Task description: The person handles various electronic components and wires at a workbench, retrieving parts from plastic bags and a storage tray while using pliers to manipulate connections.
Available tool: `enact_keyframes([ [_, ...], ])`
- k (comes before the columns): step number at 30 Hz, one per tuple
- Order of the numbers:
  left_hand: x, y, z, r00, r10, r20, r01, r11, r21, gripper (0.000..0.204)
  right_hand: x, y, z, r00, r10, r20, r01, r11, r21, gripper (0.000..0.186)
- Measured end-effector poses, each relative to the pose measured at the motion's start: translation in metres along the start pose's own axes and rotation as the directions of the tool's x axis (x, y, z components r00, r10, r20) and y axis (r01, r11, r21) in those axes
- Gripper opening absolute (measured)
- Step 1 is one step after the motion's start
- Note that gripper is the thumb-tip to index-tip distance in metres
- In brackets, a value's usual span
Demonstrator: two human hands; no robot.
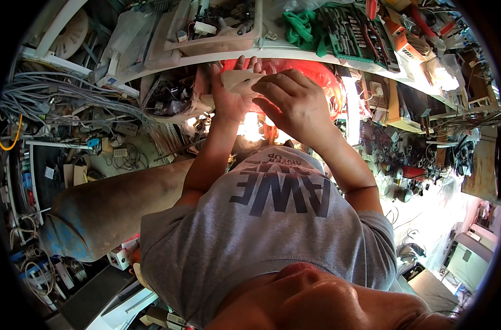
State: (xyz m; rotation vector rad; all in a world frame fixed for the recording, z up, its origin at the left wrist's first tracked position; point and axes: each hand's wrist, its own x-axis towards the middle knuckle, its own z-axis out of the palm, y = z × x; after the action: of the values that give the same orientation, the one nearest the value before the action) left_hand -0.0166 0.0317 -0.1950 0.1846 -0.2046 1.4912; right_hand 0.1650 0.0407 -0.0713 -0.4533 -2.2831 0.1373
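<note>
My left hand (231, 103) is raised palm up beneath the front of the bench. A thin, pale cream sheet (237, 81), perhaps paper or cloth, lies across its palm and fingers, held there. On the sheet is a small dark mark or piece too small to name. From the right my right hand (299, 104) reaches over, its fingers bent toward the sheet's right edge. Its thumb and fingertips come close together; what they pinch, if anything, cannot be made out. Behind both hands spreads a red plastic bag (322, 77).
Along the bench front stand a clear plastic bin (212, 44) of parts, a green cloth (304, 32) and a green tool case (352, 36). Bundled grey cables (52, 91) hang at left. A rusty cylinder (118, 203) lies at lower left, beside me.
</note>
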Motion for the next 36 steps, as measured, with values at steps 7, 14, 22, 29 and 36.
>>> enact_keyframes([
  [7, 0.006, -0.012, 0.021, 0.913, -0.140, -0.383, 0.275, 0.905, 0.325, 0.090, -0.005, 0.039, 0.012, 0.983, 0.139, 0.120, -0.136, 0.990, -0.039, 0.016],
  [14, -0.003, -0.011, 0.016, 0.873, -0.148, -0.464, 0.402, 0.757, 0.516, 0.088, -0.004, 0.088, -0.007, 0.862, 0.460, 0.213, -0.475, 0.880, 0.022, 0.019],
  [22, -0.002, -0.022, 0.020, 0.889, -0.077, -0.452, 0.400, 0.613, 0.681, 0.064, -0.008, 0.130, -0.008, 0.811, 0.423, 0.405, -0.561, 0.758, 0.332, 0.023],
  [29, -0.003, -0.025, 0.031, 0.915, 0.201, -0.350, 0.268, 0.343, 0.900, 0.045, -0.026, 0.134, -0.007, 0.694, 0.400, 0.598, -0.689, 0.129, 0.713, 0.031],
  [36, -0.005, -0.017, 0.048, 0.925, 0.221, -0.310, 0.236, 0.305, 0.923, 0.044, -0.057, 0.133, 0.004, 0.686, 0.326, 0.650, -0.625, -0.194, 0.757, 0.039],
])
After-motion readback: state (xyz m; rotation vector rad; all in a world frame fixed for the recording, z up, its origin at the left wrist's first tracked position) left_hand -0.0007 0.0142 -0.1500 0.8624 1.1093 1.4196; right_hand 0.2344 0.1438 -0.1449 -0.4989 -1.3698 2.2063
